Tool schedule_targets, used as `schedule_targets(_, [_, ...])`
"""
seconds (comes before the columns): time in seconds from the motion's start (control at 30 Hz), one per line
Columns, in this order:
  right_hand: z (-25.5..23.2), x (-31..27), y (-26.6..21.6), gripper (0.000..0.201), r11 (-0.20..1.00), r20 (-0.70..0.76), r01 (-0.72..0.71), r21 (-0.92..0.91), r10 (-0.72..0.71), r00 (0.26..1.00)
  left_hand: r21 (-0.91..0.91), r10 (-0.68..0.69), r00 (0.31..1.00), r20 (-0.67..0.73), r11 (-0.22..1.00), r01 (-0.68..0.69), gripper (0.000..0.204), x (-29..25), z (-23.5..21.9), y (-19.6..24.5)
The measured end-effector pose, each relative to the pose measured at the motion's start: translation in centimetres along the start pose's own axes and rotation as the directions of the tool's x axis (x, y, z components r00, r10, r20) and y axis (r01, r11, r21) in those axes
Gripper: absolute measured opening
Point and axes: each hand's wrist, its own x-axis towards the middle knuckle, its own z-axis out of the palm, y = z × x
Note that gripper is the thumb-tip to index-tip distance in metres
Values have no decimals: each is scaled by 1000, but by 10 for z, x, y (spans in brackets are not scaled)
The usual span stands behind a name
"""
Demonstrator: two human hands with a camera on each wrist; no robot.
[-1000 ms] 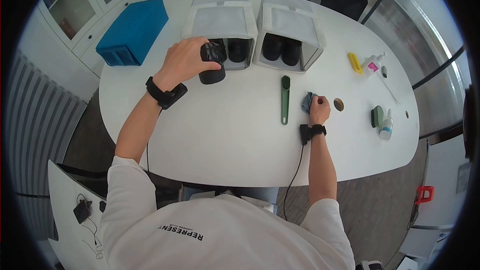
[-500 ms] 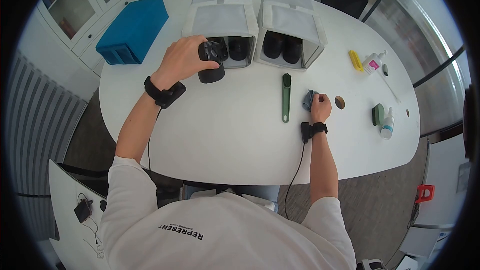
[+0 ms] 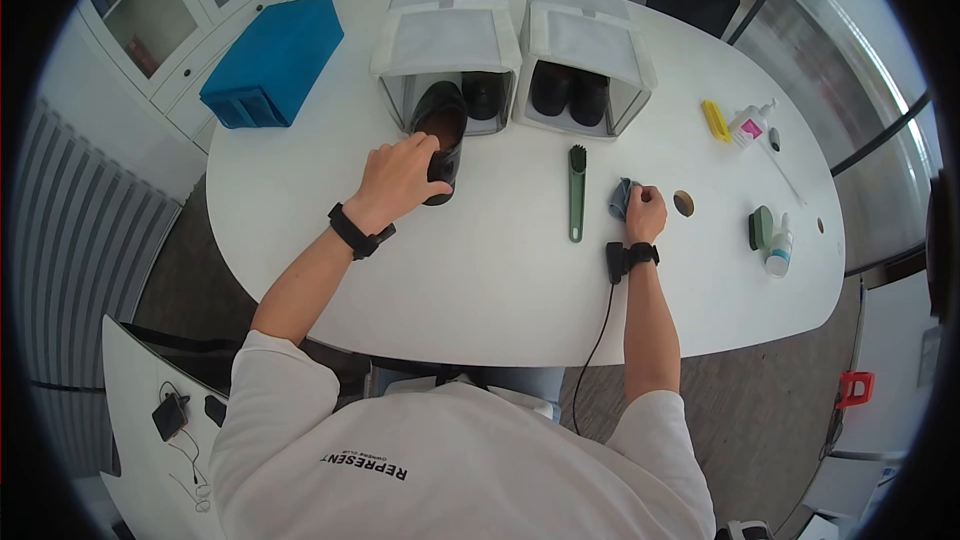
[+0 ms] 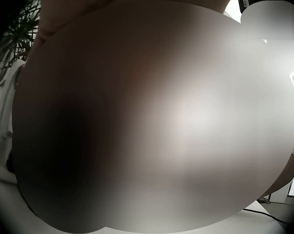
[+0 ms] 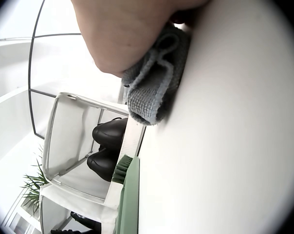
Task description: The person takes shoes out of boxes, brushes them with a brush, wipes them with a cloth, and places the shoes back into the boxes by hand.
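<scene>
A black shoe [image 3: 451,152] with a brown inside lies at the mouth of the left white box [image 3: 447,40], its far end reaching the opening. My left hand [image 3: 398,178] grips its near part, thumb on the near side and fingers over the edge. The left wrist view is mostly blurred out and hides this grip. On the right, my right hand [image 3: 647,214] holds a bunched grey-blue cloth [image 5: 156,80] against the table. Left of that hand lies a green brush [image 3: 577,195], bristles pointing away from me.
Another black shoe [image 3: 484,95] sits inside the left box. The right white box [image 3: 590,38] holds a pair of black shoes [image 5: 108,146]. A blue case [image 3: 272,60] stands far left. Bottles [image 3: 779,250], a green-backed brush [image 3: 761,228] and a yellow item [image 3: 715,121] are at right.
My left hand has moved right and toward me, turning the shoe so its opening faces up and its far end points at the box. My right hand stays with the cloth.
</scene>
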Motion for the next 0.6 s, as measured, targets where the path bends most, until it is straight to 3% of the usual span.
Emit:
schedule_targets(0.13, [-2,2,-1,29,1000,14,-18,22,17,1000,30,41,990,-138,999,-37,52,-4,-32,0])
schedule_targets(0.2, [-2,0,0,26,999,40,-44,13,44,998,31,175,899,-402,984,-178,53,-8,-49,1])
schedule_targets(0.23, [-2,1,-1,26,999,33,-35,0,35,999,30,176,901,-396,983,-179,53,-11,-65,4])
schedule_targets(0.27, [-1,1,0,26,1000,27,-25,-15,25,999,-363,58,943,-327,914,-182,52,-14,-86,8])
schedule_targets(0.3, [0,1,1,26,999,32,-28,-18,29,999,-699,-27,976,-215,702,-134,52,-17,-102,12])
schedule_targets(0.33, [1,1,1,29,1000,15,-14,-5,14,1000,-851,-91,968,-233,500,-158,46,-20,-108,17])
schedule_targets(0.43, [1,1,3,31,1000,0,-3,7,3,1000,-942,-130,962,-240,271,-199,42,-20,-134,12])
schedule_targets(0.47, [1,1,2,31,1000,3,-6,10,6,1000,-942,-130,962,-241,271,-199,42,-20,-135,10])
schedule_targets(0.53, [-1,1,0,29,1000,17,-22,2,22,1000,-967,-139,965,-225,152,-203,41,-18,-136,7])
schedule_targets(0.6, [-2,-1,-2,28,999,34,-37,-8,37,999,-968,-122,966,-226,140,-209,36,-15,-129,3])
